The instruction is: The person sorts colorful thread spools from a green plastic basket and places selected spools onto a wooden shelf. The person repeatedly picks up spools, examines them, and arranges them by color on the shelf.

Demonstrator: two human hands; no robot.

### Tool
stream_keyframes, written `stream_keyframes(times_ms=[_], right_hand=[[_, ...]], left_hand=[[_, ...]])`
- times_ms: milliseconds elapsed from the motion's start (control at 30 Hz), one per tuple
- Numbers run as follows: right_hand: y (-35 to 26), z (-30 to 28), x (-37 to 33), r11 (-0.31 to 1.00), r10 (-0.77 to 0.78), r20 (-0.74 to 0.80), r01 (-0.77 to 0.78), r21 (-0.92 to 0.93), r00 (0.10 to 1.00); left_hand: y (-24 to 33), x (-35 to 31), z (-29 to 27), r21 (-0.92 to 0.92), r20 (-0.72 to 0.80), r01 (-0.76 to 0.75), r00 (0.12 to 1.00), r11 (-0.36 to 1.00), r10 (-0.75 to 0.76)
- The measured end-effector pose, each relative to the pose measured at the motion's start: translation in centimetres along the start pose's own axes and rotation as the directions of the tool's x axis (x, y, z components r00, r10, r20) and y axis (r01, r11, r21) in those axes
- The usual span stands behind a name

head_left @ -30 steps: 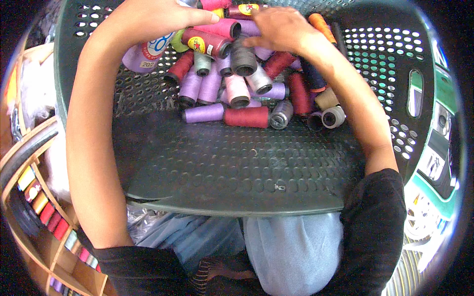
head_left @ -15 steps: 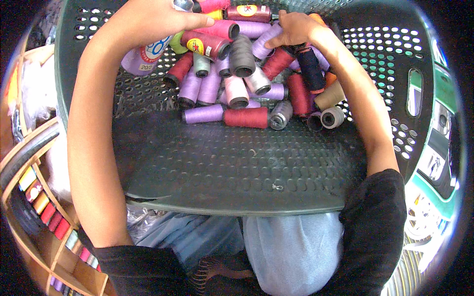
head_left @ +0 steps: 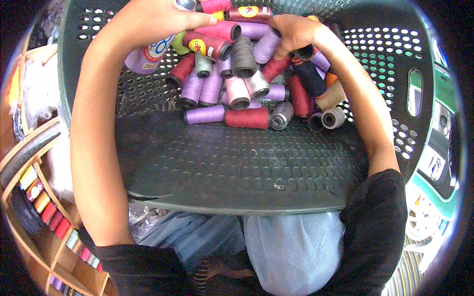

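My left hand (head_left: 165, 19) is at the upper left of a dark green basket (head_left: 237, 163), thumb stretched over the spools. Its other fingers are mostly hidden. The labelled base of a purple thread spool (head_left: 144, 63) sticks out below the palm, and a shiny clear piece (head_left: 185, 4) shows by the thumb. On the right side of the pile, my right hand (head_left: 295, 33) has thumb and forefinger apart, touching the spools. Near it are a purple spool (head_left: 265, 47), a dark red spool (head_left: 276, 68) and a navy spool (head_left: 311, 79); a dark spool end shows under the palm.
More thread spools lie heaped in the middle, among them a grey spool (head_left: 243, 56) and a red spool (head_left: 247, 118). The basket's perforated walls rise around them; its near rim crosses above my lap. A wooden shelf (head_left: 59, 256) with spools stands at the left.
My left hand and the purple spool under it have shifted slightly right. My right thumb has drawn back toward me, off the purple spool. The navy spool has tilted and slid toward me.
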State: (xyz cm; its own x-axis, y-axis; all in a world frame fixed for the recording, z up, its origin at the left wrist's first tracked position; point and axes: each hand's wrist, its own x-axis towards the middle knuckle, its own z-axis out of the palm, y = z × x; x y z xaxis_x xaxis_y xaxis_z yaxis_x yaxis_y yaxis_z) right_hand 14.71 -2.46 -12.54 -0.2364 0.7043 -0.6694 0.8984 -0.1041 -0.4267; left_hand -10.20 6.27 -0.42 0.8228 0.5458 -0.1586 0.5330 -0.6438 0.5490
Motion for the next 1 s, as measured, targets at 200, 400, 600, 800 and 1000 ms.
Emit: stream_keyframes(times_ms=[200, 400, 600, 800, 1000], right_hand=[[-2.3, 2.1, 1.0, 0.983, -0.179, -0.1, 0.181, 0.006, 0.979], [-1.2, 0.1, -0.6, 0.965, -0.028, -0.187, -0.022, -0.261, 0.982], [-2.2, 5.9, 1.2, 0.897, 0.113, -0.212, -0.192, -0.398, 0.971], [-2.8, 6.9, 1.7, 0.892, 0.101, -0.288, -0.215, -0.398, 0.952], [-1.9, 5.4, 0.8, 0.963, 0.079, -0.108, -0.104, -0.249, 0.991]], left_hand=[[-1.3, 0.5, 0.9, -0.025, -0.022, -0.063, 0.998, 0.998, 0.063], [-1.1, 0.1, 0.6, -0.013, -0.04, -0.048, 0.998, 0.999, 0.047], [-0.3, 0.3, 0.5, 0.041, -0.029, -0.021, 0.999, 0.999, 0.022], [-2.0, -0.3, 0.2, 0.088, -0.136, -0.122, 0.982, 0.989, 0.133], [-2.7, 0.2, 1.5, 0.063, -0.195, -0.109, 0.974, 0.992, 0.12]])
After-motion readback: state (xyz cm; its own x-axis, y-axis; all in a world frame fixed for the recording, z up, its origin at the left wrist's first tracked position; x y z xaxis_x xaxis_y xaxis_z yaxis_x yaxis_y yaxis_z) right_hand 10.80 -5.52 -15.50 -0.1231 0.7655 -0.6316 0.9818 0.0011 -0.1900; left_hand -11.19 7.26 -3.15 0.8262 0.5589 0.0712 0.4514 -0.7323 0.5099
